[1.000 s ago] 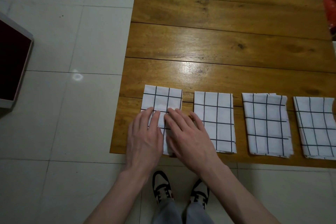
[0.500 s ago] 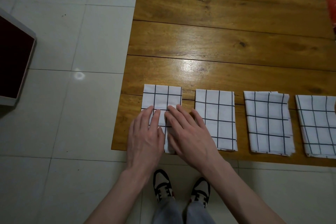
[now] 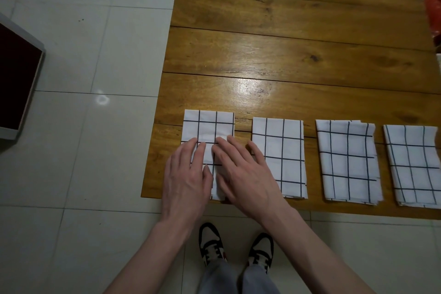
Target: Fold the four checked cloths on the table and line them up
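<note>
Four folded white cloths with dark check lines lie in a row along the near edge of the wooden table (image 3: 298,50). Both hands rest flat, palms down, on the leftmost cloth (image 3: 208,126). My left hand (image 3: 187,176) covers its near left part and my right hand (image 3: 243,174) its near right part, fingers stretched out and nothing gripped. To the right lie the second cloth (image 3: 279,157), the third cloth (image 3: 348,162) and the fourth cloth (image 3: 415,164), which is cut off by the frame's right edge.
The table's left edge and near edge border a pale tiled floor (image 3: 83,55). A dark red panel with a white frame (image 3: 14,79) stands on the floor at the left. Something red-orange (image 3: 433,9) sits at the table's far right. My shoes (image 3: 236,243) are below the near edge.
Both hands stay flat on the leftmost cloth and have barely shifted. The view has drifted slightly; the cloths have not moved.
</note>
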Demonstrator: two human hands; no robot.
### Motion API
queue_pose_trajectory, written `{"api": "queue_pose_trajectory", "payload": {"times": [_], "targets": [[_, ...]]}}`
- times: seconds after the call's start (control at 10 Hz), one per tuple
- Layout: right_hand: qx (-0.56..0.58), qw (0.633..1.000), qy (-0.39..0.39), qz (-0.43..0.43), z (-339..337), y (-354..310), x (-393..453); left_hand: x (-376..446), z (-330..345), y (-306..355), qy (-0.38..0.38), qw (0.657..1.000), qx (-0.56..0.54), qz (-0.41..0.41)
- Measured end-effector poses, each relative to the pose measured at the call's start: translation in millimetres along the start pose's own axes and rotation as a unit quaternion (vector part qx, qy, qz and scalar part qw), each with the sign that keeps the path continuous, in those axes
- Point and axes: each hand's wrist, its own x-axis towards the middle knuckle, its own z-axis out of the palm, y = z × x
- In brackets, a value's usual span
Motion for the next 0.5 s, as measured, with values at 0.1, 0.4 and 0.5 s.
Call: {"api": "queue_pose_trajectory", "payload": {"times": [0.1,0.4,0.5], "targets": [[0.012,1.000,0.020,-0.005,-2.2,-1.2,-0.6,1.7,-3.4,1.1,-0.002,1.000,0.001,-0.002],[0.058,0.993,0.088,0.059,-59.3,-0.1,-26.1,9.0,-60.3,32.0,0.037,0.998,-0.051,0.003],[0.079,0.986,0.089,0.113,-108.7,4.1,-53.9,2.8,-103.5,53.1,0.036,0.997,-0.068,0.000]]}}
